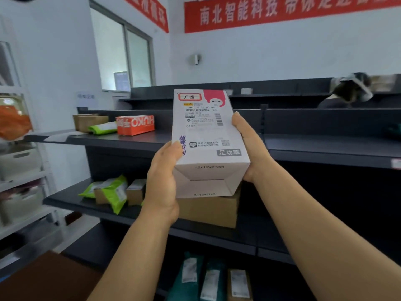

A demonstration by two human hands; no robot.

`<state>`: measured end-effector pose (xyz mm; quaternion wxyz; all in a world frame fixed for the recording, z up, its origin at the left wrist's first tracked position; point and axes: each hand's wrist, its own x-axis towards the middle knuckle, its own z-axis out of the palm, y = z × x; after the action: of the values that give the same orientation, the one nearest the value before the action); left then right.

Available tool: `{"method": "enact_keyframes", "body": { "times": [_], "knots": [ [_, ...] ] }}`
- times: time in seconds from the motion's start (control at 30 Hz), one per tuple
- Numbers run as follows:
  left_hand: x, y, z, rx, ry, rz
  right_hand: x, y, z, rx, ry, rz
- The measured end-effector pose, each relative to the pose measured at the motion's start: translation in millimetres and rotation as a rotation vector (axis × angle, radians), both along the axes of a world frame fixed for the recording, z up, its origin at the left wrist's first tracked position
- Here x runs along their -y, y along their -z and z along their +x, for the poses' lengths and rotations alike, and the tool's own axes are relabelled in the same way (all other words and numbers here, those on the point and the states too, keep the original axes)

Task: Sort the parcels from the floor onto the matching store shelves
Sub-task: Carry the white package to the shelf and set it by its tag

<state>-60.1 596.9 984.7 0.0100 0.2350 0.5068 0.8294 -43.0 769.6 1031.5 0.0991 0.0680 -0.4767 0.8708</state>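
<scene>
While both hands hold the white parcel point(208, 137) up at the centre of the view, the step in hand looks like reading its label rather than placing it. The left hand point(163, 181) wraps the box's lower left edge with the thumb laid on the printed face; the right hand point(249, 146) clasps the right side, its fingers behind the box and out of sight. Both are closed on the parcel, which hangs in the air clear of any shelf, its shipping label and a red-framed handwritten tag turned toward the camera.

At ten o'clock from the parcel, the upper shelf point(121, 141) carries an orange box point(135, 124), a green mailer point(103, 127) and a brown carton point(86, 122). At eight o'clock, the middle shelf point(71, 203) holds green mailers and small brown boxes, and a larger cardboard box point(210, 210) sits at six o'clock, just below the parcel. Teal bags point(195, 276) with white labels lie on the lowest level, also toward six o'clock.

My judgement is that the next move calls for matching the tag to a shelf marker, none of which I can read here, then carrying the box level to a bare stretch of that shelf and setting it down flat before either hand lets go.
</scene>
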Motion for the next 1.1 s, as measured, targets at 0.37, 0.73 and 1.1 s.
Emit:
{"method": "enact_keyframes", "body": {
  "times": [0.37,0.73,1.1],
  "knots": [
    [-139.1,-25.1,30.1,-0.032,0.176,0.007,-131.1,-24.1,60.4,-0.075,0.162,0.013],
    [-249.4,-37.6,53.5,0.006,0.403,0.027,-217.6,-32.9,129.7,-0.071,0.48,0.091],
    [-327.8,-48.5,67.8,-0.053,0.563,0.06,-262.3,-27.4,182.8,0.021,0.889,0.351]
  ]
}}
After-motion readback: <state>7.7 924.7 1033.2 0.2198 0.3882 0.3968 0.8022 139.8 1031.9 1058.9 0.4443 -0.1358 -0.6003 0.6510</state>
